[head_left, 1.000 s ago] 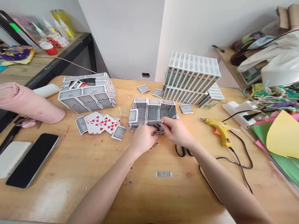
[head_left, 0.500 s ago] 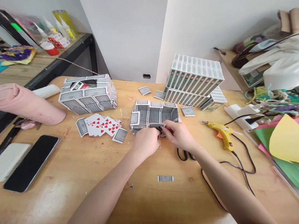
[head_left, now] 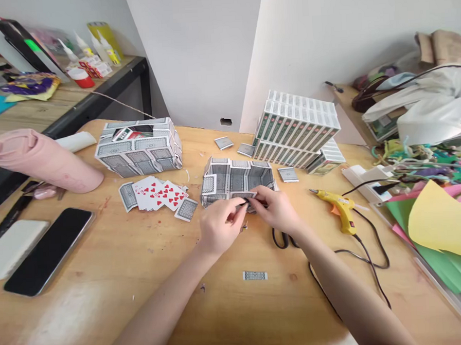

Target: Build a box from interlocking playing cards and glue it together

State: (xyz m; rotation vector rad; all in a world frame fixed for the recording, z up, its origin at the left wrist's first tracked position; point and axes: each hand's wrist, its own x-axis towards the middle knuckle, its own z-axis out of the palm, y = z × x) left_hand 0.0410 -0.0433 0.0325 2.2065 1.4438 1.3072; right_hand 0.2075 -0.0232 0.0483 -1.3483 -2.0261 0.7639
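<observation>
An open-topped box made of playing cards (head_left: 236,180), with patterned grey backs, stands in the middle of the table. Against its front wall, my right hand (head_left: 276,207) pinches the box's edge with thumb and fingers. My left hand (head_left: 220,224) is closed beside it, thumb and forefinger pressed together on a small dark piece that I cannot make out. The fingertips of both hands nearly meet, hiding part of that wall. Black scissors handles (head_left: 281,239) show below my right hand. A cut card strip (head_left: 255,275) lies nearer to me.
A finished-looking card box (head_left: 139,154) and fanned playing cards (head_left: 158,194) lie left. Stacked card packs (head_left: 296,130) rise behind right, with folded cards (head_left: 288,174) nearby. A yellow glue gun (head_left: 338,208) with its cable lies right. A phone (head_left: 49,251) and pink tumbler (head_left: 46,161) are left.
My left hand has turned and drawn slightly left, its thumb and forefinger now showing more. My right hand stays at the box's front edge. The view has shifted a little.
</observation>
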